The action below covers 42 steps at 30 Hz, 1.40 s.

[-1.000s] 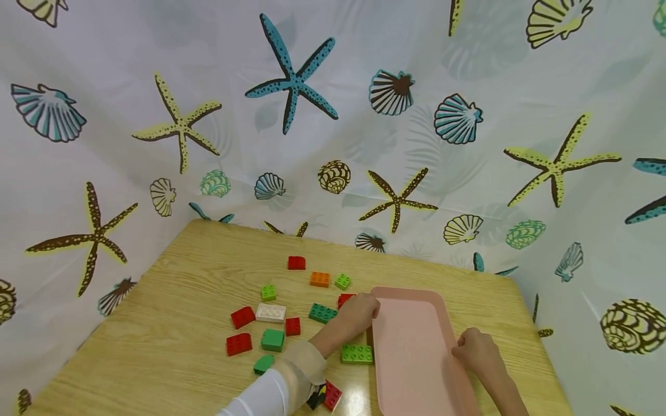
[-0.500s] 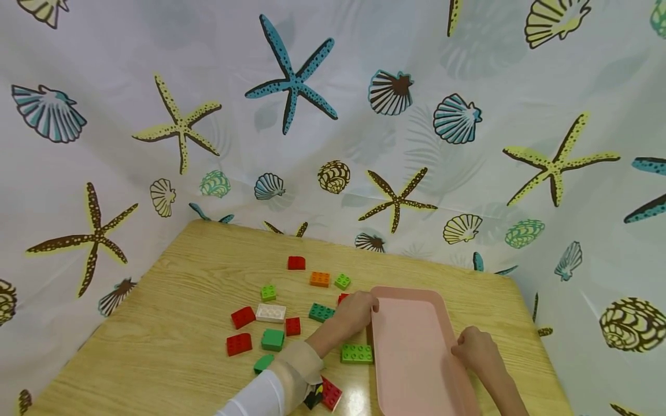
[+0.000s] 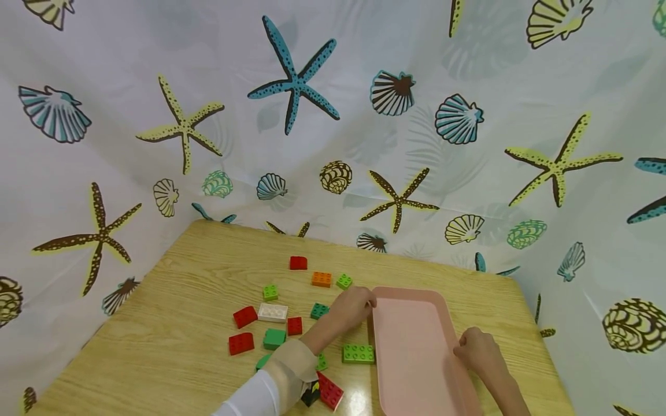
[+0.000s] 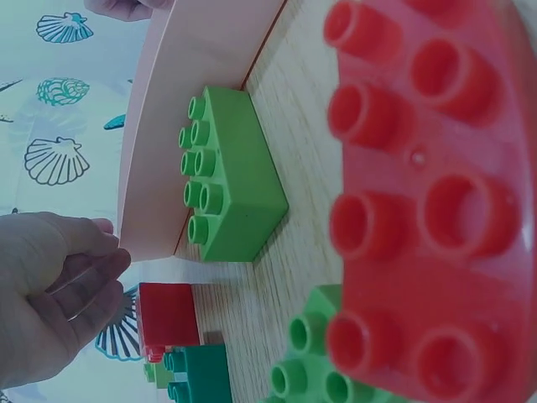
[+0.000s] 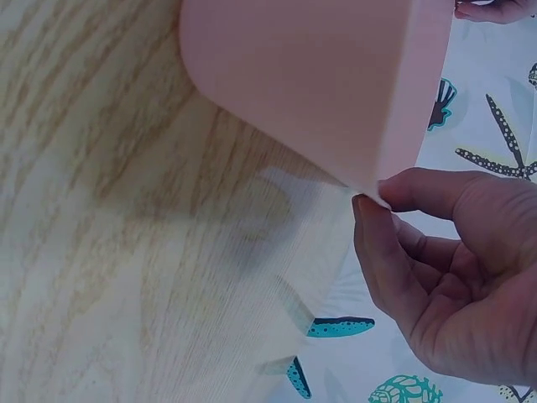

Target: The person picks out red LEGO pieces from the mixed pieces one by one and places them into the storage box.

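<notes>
A pink tray point(image 3: 416, 346) lies on the right part of the wooden table, with nothing in it. My left hand point(image 3: 351, 306) is at its far left rim; in the left wrist view the thumb and curled fingers of that hand point(image 4: 59, 294) meet at the edge of the tray wall point(image 4: 151, 168). On the right side, my right hand point(image 3: 481, 352) pinches the rim between thumb and fingers, which the right wrist view shows closely: hand point(image 5: 453, 260), tray point(image 5: 294, 75).
Left of the tray lie several toy bricks: a light green one point(image 3: 358, 354) beside it, a white one point(image 3: 273, 313), an orange one point(image 3: 321, 279), a dark green one point(image 3: 319, 311) and several red ones point(image 3: 241, 343). A patterned cloth point(image 3: 333, 138) hangs behind the table.
My left hand has shifted slightly left and toward the far side along the rim, covering the red brick behind it. The right hand and the tray look unmoved.
</notes>
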{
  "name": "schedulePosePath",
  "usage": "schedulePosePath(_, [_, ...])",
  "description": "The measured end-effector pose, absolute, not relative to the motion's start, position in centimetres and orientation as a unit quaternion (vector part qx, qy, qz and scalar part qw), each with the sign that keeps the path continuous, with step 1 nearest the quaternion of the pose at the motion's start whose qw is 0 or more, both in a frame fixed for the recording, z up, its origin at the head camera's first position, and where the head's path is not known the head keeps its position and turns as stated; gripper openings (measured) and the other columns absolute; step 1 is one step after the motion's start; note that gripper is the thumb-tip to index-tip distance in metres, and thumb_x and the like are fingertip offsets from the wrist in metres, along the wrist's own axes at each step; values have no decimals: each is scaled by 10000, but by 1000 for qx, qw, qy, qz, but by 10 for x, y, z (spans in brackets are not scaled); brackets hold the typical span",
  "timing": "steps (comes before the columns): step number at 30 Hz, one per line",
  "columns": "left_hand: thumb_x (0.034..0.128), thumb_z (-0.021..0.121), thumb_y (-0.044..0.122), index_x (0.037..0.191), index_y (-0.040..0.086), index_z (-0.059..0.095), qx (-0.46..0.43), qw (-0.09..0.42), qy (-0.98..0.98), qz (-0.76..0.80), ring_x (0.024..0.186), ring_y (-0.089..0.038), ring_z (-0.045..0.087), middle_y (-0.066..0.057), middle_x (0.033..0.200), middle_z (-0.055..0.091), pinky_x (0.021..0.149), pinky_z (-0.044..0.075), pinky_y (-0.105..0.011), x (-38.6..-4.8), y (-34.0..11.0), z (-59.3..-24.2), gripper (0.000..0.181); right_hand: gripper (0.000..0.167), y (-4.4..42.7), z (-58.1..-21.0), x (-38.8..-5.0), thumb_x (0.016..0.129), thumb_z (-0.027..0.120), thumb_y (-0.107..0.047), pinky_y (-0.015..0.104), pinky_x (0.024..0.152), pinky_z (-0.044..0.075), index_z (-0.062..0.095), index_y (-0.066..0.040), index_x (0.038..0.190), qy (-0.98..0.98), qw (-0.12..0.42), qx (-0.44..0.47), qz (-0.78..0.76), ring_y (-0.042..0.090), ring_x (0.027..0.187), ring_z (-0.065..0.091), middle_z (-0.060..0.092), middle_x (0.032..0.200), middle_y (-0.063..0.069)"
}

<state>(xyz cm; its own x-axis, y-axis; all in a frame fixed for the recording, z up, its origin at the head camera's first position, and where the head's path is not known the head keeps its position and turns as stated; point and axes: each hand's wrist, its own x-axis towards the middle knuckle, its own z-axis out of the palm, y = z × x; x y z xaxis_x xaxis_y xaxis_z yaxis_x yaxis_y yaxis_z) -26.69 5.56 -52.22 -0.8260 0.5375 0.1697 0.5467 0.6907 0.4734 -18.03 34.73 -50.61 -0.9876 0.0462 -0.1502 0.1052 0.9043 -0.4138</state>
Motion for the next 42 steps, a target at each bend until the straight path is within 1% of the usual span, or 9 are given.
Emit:
schedulePosePath(2, [944,654,28,1016,73,773,-292,7,-919,-266,911,-112,666,-25,1031,724,722,528,-217,-268,54,-522,146,425,347,-506,-180,784,606,0,229,477,192,319,-192,537,974,66,38,-215,76,514,179,213,530,-85])
schedulePosePath(10, [938,691,94,1045,107,767,-261,-4,-931,-254,1024,-147,636,-7,1092,701,820,529,-285,-270,47,-519,132,430,347,-506,-180,787,588,15,223,479,184,305,-195,540,972,71,35,-221,75,527,165,198,539,-84])
schedulePosePath(17, [921,678,55,1049,104,756,-245,-8,-936,-254,865,-127,603,-20,1048,699,742,519,-268,-275,41,-523,158,416,348,-505,-181,760,596,24,221,471,204,328,-192,527,974,57,32,-218,71,509,201,219,524,-89])
schedulePosePath(20, [923,687,70,1053,102,753,-245,-1,-938,-244,884,-132,608,-23,1051,701,758,524,-276,-277,38,-526,149,405,348,-505,-181,760,595,22,221,467,212,338,-190,529,973,56,34,-221,71,501,217,234,519,-88])
schedulePosePath(24, [922,697,84,1072,100,749,-245,2,-939,-240,957,-146,626,-24,1090,700,784,530,-289,-277,36,-528,159,403,348,-506,-181,766,590,16,218,467,211,336,-195,535,971,64,38,-226,67,496,218,238,519,-91])
schedulePosePath(30, [903,721,103,1108,88,725,-240,0,-943,-230,958,-161,618,-37,1111,680,764,530,-294,-277,33,-530,206,413,347,-509,-179,767,586,17,218,467,195,320,-196,534,970,66,44,-228,69,499,199,224,517,-92])
schedulePosePath(36, [881,746,118,1120,88,707,-241,-6,-947,-210,1022,-180,615,-36,1136,658,816,529,-306,-278,30,-533,243,401,346,-510,-177,752,583,24,223,466,198,327,-194,533,972,50,36,-228,74,496,208,231,514,-91])
schedulePosePath(41, [877,756,114,1103,87,697,-239,-8,-948,-210,956,-162,586,-35,1119,650,816,519,-294,-280,28,-535,235,369,346,-511,-176,727,575,25,230,458,219,346,-184,526,973,34,28,-227,84,482,239,251,502,-85])
schedulePosePath(42, [877,755,111,1104,84,694,-239,-9,-948,-211,945,-162,581,-38,1116,649,814,518,-295,-280,27,-535,237,348,347,-511,-177,721,575,20,237,452,237,363,-175,525,973,30,27,-225,92,477,267,279,498,-79])
